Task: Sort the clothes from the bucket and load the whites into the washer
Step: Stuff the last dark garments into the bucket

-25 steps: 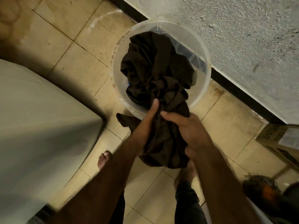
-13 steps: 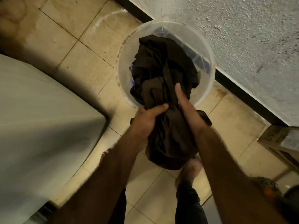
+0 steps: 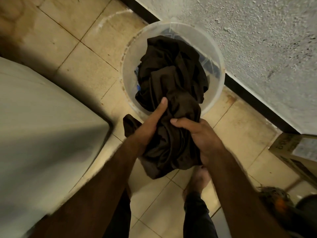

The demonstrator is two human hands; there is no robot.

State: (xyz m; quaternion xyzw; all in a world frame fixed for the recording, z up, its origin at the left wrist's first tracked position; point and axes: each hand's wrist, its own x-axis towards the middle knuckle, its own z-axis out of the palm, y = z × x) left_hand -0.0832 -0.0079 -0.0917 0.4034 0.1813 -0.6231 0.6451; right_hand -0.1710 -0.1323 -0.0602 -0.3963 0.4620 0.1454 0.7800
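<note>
Presently: dark brown bunched garment (image 3: 171, 93), gripped by left hand (image 3: 147, 127) and right hand (image 3: 202, 140) above translucent round plastic bucket (image 3: 216, 54), apparently for sorting aside.

The left forearm (image 3: 103, 179) and right forearm (image 3: 240, 186) reach forward and down, converging on the dark brown garment (image 3: 171, 79); the left hand (image 3: 147, 129) grips its left side, thumb stretched straight along the cloth; the right hand (image 3: 204, 141) clutches its right side, thumb laid across the front, fingers hidden behind the folds; a bare foot (image 3: 197, 179) shows beneath the bundle.
</note>
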